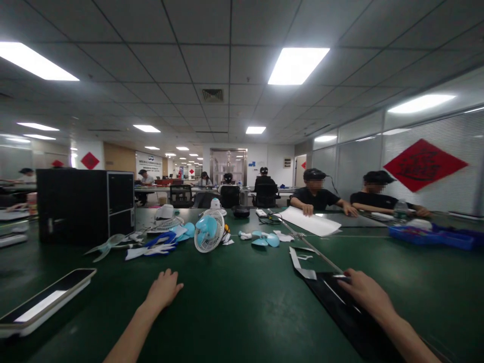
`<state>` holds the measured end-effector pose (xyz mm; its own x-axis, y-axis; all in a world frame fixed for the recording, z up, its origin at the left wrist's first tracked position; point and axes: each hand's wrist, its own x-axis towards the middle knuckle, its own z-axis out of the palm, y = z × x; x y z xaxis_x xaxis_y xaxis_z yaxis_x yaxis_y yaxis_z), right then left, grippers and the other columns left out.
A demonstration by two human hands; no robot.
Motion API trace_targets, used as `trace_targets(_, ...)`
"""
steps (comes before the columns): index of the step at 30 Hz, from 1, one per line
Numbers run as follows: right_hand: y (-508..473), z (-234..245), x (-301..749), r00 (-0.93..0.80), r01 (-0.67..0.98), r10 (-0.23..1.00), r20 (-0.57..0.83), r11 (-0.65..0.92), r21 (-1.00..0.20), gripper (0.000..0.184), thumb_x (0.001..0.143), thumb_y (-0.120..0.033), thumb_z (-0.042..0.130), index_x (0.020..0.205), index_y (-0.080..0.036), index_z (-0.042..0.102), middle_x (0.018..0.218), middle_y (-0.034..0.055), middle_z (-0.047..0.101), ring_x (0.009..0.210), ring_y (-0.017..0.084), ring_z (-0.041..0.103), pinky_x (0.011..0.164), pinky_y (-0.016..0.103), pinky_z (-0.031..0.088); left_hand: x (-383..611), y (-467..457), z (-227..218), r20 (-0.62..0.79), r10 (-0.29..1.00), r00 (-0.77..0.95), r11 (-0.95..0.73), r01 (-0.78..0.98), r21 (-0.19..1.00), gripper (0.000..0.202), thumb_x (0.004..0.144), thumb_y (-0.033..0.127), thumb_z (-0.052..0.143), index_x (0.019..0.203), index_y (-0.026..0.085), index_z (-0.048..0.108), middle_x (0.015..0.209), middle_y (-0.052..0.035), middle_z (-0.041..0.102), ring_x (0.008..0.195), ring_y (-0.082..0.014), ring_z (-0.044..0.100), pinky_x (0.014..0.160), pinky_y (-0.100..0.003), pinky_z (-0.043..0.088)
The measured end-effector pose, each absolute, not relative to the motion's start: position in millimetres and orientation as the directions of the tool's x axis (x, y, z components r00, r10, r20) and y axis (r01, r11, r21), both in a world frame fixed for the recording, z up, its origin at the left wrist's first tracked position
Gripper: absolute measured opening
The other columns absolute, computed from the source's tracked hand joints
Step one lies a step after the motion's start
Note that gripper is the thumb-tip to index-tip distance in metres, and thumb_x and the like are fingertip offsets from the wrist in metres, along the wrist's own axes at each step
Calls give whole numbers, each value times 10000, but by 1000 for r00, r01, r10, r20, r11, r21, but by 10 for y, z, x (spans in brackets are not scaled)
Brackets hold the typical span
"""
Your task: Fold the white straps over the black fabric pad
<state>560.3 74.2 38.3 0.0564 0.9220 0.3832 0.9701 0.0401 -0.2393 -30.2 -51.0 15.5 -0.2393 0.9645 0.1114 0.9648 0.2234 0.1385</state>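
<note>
My left hand (pixel 163 291) rests on the green table with its fingers loosely spread and nothing in it. On the right, my right hand (pixel 365 292) lies over a glossy black sheet (pixel 333 315), fingers stretched out near its upper edge. A long thin metal rod (pixel 324 258) runs away from that hand toward the middle of the table. Beside the sheet's far end lie cut white paper pieces (pixel 302 267). Part of the black sheet is hidden under my right hand and forearm.
A black computer case (pixel 71 206) and a phone on a white base (pixel 47 302) are at left. Small fan parts (pixel 209 231), gloves (pixel 155 245) and light-blue blades (pixel 265 239) lie mid-table. Across, a person handles white paper (pixel 310 220); blue trays (pixel 431 236) stand right.
</note>
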Motion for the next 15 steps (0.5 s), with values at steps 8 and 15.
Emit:
trace_targets(8,510,301,5890,137,958,963,234,-68,-280,192,797,-354,496,758,-213,621,862,118,702,817,281,669,649,359,477,-322,-506,162,70,967,-245,231,959,162,502,863,390,495,1284,121,537,1352,-187,502,1216,-317,493,947,-417,436)
trace_targets(15,432,398,5943,227,938,922,314,-120,-327,196,730,-347,522,634,-228,646,737,130,714,715,308,686,556,376,477,-257,-552,226,55,962,-268,255,952,169,517,862,382,488,1303,113,520,1381,-192,475,1246,-324,468,952,-427,442)
